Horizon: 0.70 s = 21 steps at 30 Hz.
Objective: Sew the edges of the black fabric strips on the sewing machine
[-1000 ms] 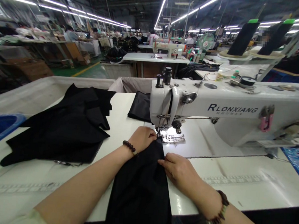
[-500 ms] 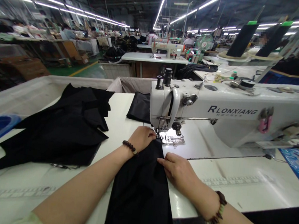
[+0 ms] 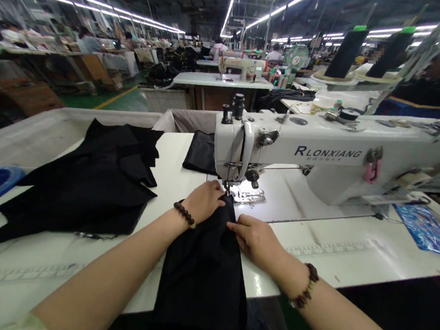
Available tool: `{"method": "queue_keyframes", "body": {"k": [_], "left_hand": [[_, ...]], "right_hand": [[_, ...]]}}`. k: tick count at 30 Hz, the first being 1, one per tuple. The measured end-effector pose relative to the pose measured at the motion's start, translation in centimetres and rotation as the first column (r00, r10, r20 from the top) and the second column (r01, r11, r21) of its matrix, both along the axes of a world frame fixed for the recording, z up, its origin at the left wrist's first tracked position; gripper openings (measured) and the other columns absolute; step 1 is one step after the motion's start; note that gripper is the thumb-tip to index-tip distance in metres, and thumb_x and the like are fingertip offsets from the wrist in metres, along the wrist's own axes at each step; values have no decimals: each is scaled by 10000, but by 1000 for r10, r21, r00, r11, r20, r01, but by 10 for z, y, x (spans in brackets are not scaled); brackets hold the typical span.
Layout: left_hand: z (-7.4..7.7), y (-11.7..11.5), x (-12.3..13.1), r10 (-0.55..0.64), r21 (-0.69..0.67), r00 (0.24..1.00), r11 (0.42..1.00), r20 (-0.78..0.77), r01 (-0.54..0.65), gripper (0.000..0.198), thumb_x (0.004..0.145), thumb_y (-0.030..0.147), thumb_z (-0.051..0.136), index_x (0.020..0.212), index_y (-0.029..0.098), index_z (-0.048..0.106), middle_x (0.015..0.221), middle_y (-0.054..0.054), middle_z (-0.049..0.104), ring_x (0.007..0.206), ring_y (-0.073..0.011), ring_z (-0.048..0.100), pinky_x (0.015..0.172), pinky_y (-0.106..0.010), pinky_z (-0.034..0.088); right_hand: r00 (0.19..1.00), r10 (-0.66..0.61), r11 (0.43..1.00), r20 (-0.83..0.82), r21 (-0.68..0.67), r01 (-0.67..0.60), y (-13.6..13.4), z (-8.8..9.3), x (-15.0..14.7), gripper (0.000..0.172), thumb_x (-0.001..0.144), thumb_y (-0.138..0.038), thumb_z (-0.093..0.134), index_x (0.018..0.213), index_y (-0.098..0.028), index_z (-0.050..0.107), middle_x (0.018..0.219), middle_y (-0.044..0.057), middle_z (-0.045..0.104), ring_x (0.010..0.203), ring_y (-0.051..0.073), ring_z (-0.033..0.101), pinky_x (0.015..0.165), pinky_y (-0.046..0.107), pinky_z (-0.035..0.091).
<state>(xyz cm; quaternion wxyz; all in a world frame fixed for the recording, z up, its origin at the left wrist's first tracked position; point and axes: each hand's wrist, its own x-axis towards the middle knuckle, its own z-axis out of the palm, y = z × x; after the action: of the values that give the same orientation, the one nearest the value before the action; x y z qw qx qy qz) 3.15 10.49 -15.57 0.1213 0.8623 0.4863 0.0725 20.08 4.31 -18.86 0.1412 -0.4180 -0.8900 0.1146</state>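
Note:
A long strip of black fabric runs from under the presser foot of the white sewing machine down over the table's front edge. On its upper left part, close beside the needle, my left hand presses with bent fingers closed on the cloth. Lower down, my right hand pinches the right edge of the same strip between thumb and fingers. The lamp lights the metal plate right of the foot. What lies beneath my left palm is hidden.
Cut black fabric pieces lie in a pile at left, near a blue tub. A folded black piece sits behind the needle. Pink-handled snippers hang on the machine. Thread cones stand behind it.
The fabric strip has moved up towards the machine, and its lower end now shows. My left fingertips sit slightly farther from the needle. The whole view has shifted a little.

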Motion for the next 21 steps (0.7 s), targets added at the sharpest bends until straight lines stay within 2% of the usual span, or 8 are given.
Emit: {"method": "queue_keyframes", "body": {"k": [3, 5, 7, 9, 11, 13, 18, 21], "left_hand": [[14, -50, -6, -112, -22, 993, 994, -49, 111, 510, 641, 362, 725, 1044, 81, 588, 1251, -206, 479, 1171, -344, 425, 982, -472, 321], [18, -92, -14, -323, -22, 943, 946, -78, 322, 705, 579, 464, 733, 1153, 117, 515, 1308, -190, 431, 1208, -335, 387, 998, -500, 298], [16, -129, -23, -442, 42, 893, 894, -81, 446, 616, 637, 376, 712, 1164, 138, 498, 1290, -161, 465, 1186, -300, 424, 987, -479, 334], [8, -156, -30, -454, 158, 888, 874, -77, 460, 361, 755, 178, 597, 1106, 123, 535, 1205, -140, 548, 1104, -250, 508, 942, -416, 408], [-1, -171, -35, -430, 273, 902, 865, -30, 421, 243, 817, 62, 450, 1022, 91, 579, 1084, -134, 619, 998, -219, 572, 876, -362, 470], [-9, -177, -37, -417, 340, 908, 861, 48, 378, 246, 854, 58, 377, 948, 71, 604, 993, -134, 647, 932, -211, 593, 829, -339, 501], [-11, -182, -31, -415, 350, 904, 866, 102, 358, 251, 878, 76, 359, 891, 70, 609, 926, -119, 647, 857, -203, 586, 767, -340, 518], [-7, -185, -22, -422, 351, 903, 859, 73, 373, 263, 888, 88, 340, 892, 70, 602, 854, -106, 639, 770, -199, 581, 679, -343, 517]], "right_hand": [[991, -54, 996, -120, -76, 45, -13, 7, 4, 303, 820, -103, 433, 1088, -133, 573, 789, 67, 577, 684, 165, 550, 614, 266, 428], [959, -126, 983, -255, -165, 85, -33, 12, 10, 310, 820, -109, 426, 1111, -149, 524, 781, 51, 594, 685, 163, 561, 633, 279, 435], [900, -236, 934, -366, -343, 105, -62, 17, 19, 236, 837, -141, 419, 1043, -181, 526, 726, 18, 606, 647, 146, 569, 611, 263, 438], [866, -338, 838, -368, -537, 98, -92, 19, 28, 135, 855, -190, 424, 870, -200, 557, 658, -7, 603, 598, 129, 568, 572, 241, 433], [869, -394, 742, -298, -661, 109, -117, 15, 36, 187, 860, -251, 443, 721, -195, 555, 613, -8, 593, 567, 125, 559, 550, 240, 426], [852, -442, 658, -280, -747, 96, -133, 6, 38, 252, 866, -326, 441, 702, -182, 567, 618, 8, 599, 568, 131, 562, 548, 249, 433], [625, -679, 336, -386, -920, -203, -137, -17, 25, 456, 789, -562, 470, 681, -130, 569, 673, 68, 637, 570, 136, 593, 527, 254, 463], [518, -761, 241, -390, -912, -332, -135, -20, 16, 397, 718, -507, 598, 649, -117, 576, 616, 48, 643, 514, 105, 580, 534, 230, 452]]}}
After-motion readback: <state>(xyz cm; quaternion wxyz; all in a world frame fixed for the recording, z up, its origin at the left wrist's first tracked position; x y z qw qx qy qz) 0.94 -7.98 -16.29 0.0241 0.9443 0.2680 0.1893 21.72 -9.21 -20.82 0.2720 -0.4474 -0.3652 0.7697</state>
